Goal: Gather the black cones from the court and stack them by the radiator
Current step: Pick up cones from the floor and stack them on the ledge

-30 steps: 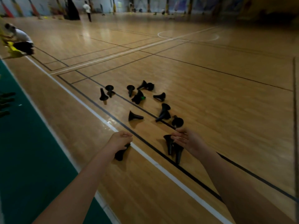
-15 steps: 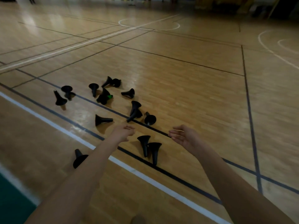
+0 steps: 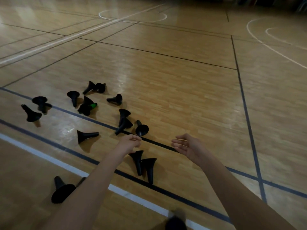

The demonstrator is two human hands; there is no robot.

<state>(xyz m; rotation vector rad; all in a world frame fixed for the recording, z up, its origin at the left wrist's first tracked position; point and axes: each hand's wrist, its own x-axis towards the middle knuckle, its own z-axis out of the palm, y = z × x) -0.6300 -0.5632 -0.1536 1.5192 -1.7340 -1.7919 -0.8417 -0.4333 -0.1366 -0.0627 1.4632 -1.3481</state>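
Both hands had come off the cones they touched a second earlier. Nearest, one black cone lay tipped by the white line, and a pair of cones lay just beyond. The left hand hung loosely curled and empty; the right hand was open, palm inward. More cones lay scattered farther over the floor. They looked like light, stiff, hollow plastic, best gripped at the narrow neck. No writing was legible; one showed a green tip.
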